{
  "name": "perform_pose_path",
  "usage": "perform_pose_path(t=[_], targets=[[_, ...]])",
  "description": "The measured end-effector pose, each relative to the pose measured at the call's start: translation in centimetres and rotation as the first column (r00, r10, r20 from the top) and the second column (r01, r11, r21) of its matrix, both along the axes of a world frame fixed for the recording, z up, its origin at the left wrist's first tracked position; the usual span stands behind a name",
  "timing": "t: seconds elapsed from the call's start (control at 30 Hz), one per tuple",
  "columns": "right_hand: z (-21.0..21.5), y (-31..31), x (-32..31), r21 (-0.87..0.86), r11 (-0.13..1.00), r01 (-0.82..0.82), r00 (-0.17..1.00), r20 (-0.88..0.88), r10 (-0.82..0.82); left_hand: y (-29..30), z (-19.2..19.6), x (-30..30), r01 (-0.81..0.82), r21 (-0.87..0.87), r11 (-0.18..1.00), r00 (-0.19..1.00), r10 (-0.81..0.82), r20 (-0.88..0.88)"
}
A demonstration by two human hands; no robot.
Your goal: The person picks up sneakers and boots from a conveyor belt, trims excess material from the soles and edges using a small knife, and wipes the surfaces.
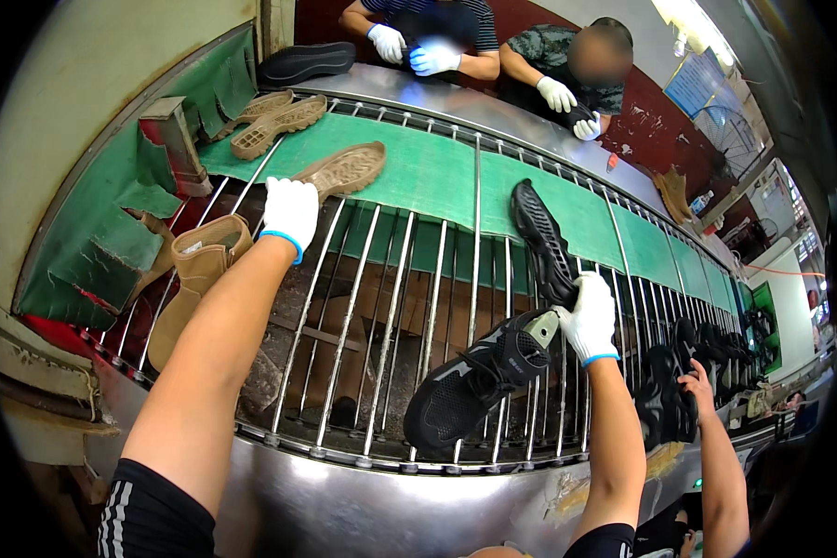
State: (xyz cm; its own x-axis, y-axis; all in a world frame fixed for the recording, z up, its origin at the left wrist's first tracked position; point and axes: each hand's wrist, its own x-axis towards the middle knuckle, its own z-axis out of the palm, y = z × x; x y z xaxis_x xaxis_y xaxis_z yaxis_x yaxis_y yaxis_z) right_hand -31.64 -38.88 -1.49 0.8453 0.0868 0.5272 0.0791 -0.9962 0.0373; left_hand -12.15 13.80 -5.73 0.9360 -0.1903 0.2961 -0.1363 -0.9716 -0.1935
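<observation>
Two gloved hands [291, 214] [591, 319] over metal rods [477, 200], green sheet [418, 172], maroon wall [644, 112]

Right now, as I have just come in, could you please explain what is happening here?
The left hand, in a white glove, holds one end of a tan shoe sole over a green sheet. The gloved right hand holds the near end of a black shoe sole. A black lace-up shoe lies on the metal rods beside it. Across, two co-workers' gloved hands handle dark items.
</observation>
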Motion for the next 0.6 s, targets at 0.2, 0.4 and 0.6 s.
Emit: perform_pose_path(t=[0.2, 0.4, 0.6], targets=[[6.0, 1.2, -8.5, 0.443, 0.842, 0.308, 0.952, -0.144, -0.272, -2.7, 5.8, -4.9, 0.185, -0.216, 0.959, 0.961, -0.223, -0.164], [10.5, 3.0, -17.9, 0.524, 0.744, 0.415, 0.907, -0.177, -0.382, -2.4, 15.2, -15.0, 0.210, -0.537, 0.817, 0.889, -0.388, -0.243], [15.3, 12.1, -26.9, 0.735, 0.637, 0.234, 0.960, -0.070, -0.271, 4.2, 19.4, -31.2, 0.183, -0.609, 0.772, 0.922, -0.350, -0.167]])
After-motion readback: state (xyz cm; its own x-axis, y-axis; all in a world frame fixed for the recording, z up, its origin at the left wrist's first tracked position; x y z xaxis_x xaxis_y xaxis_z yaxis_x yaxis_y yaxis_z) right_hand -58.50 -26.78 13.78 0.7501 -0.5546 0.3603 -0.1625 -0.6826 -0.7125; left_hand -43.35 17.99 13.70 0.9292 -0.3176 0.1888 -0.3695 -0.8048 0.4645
